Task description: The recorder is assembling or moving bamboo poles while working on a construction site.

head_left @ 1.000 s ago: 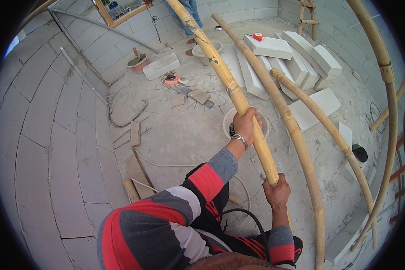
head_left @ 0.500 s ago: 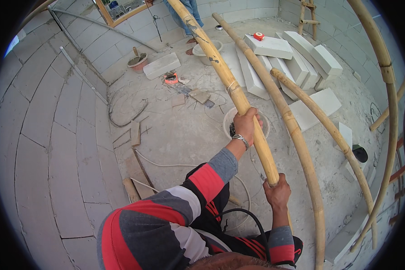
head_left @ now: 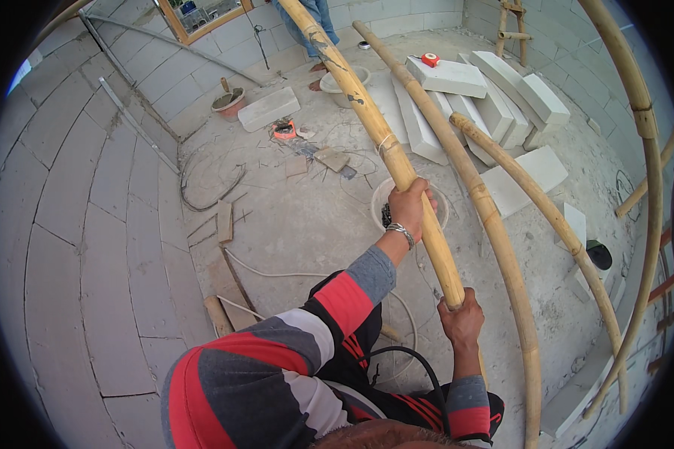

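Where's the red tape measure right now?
In the head view, right of centre near the top, the red tape measure lies on a white block, right of the gripped pole.

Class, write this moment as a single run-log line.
left hand: gripping yellowish pole | right hand: gripping same pole, nearer body | surroundings: tape measure on white block

Pale block walls (head_left: 105, 239) rise along the left, far and right edges of a grey concrete floor (head_left: 277, 232); a wood-framed window (head_left: 204, 13) sits above the far edge, and the light is soft.
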The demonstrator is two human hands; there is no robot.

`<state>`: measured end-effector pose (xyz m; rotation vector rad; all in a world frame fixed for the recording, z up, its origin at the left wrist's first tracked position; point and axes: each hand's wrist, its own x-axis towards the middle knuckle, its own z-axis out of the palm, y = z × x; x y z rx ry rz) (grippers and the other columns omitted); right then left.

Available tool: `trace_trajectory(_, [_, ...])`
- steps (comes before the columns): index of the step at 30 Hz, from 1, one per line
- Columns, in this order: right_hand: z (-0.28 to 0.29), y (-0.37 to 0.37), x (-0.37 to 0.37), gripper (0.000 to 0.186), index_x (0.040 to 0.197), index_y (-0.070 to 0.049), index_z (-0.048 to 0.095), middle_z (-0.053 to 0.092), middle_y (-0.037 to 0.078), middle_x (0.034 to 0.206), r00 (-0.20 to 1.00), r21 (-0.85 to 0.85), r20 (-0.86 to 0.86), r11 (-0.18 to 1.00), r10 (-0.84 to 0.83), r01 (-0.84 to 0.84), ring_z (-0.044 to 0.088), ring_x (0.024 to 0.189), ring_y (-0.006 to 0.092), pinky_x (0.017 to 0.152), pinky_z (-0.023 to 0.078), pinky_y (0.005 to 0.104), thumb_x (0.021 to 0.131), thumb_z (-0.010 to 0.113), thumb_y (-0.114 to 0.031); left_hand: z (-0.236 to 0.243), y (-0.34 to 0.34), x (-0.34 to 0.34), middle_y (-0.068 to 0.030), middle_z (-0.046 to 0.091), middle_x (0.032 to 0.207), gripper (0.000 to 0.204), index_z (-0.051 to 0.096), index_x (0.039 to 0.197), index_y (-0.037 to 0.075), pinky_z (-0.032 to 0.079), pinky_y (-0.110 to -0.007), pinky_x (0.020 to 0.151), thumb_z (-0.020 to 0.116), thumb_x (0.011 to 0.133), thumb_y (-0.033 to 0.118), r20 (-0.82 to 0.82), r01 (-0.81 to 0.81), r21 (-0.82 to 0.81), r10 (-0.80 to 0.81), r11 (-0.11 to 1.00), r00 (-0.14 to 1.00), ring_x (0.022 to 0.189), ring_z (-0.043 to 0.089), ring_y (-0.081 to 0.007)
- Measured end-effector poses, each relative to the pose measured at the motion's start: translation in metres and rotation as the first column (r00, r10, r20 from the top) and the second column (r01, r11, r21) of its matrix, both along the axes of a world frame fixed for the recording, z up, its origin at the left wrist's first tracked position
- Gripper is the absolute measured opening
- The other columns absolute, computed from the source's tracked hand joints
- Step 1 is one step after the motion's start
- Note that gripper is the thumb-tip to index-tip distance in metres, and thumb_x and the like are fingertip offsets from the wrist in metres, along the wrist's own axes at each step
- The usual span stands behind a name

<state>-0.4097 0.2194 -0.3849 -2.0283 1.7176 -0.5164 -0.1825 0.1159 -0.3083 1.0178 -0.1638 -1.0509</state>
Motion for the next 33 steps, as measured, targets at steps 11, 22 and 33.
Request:
trace_trajectory(11, [-0.0018,0.0000,-0.0002,0.036,0.103,-0.007,0.060,0.071,0.018,0.086,1.000,-0.012,-0.004,1.000,0.010,-0.010,0.071,0.080,0.0399,0.074,0.056,0.0495,0.080,0.078,-0.028,0.0003,-0.0009,-0.0004,-0.0070,0.060,0.078,0.022,0.059,0.094,0.003,0.052,-0.035,0.053,0.068,0.082,0.018,-0.003,-0.011,0.008,0.011,1.000,1.000,0.058,0.061,-0.0190])
trace_trajectory(22, [-0.0003,0.0012,0.0007,0.035,0.103,-0.008,0.060,0.071,0.018,0.086,1.000,-0.013,0.017,1.000,-0.003,0.003,0.070,0.080,0.0401,0.074,0.056,0.0495,0.079,0.078,-0.028,-0.0003,-0.0009,-0.0001,-0.0072,0.060,0.078,0.022,0.059,0.095,0.003,0.052,-0.035,0.052,0.069,0.082,0.018,-0.006,-0.017,0.012,0.018,1.000,1.000,0.057,0.061,-0.0194])
trace_trajectory(33, [-0.0012,0.0001,0.0004,0.036,0.103,-0.007,0.059,0.070,0.018,0.086,1.000,-0.011,0.005,1.000,0.003,-0.003,0.070,0.080,0.0401,0.074,0.056,0.0496,0.079,0.078,-0.028,0.0008,-0.0006,0.0002,-0.0068,0.060,0.079,0.022,0.059,0.095,0.003,0.052,-0.035,0.053,0.068,0.083,0.018,-0.018,-0.001,0.010,0.001,1.000,1.000,0.058,0.061,-0.0190])
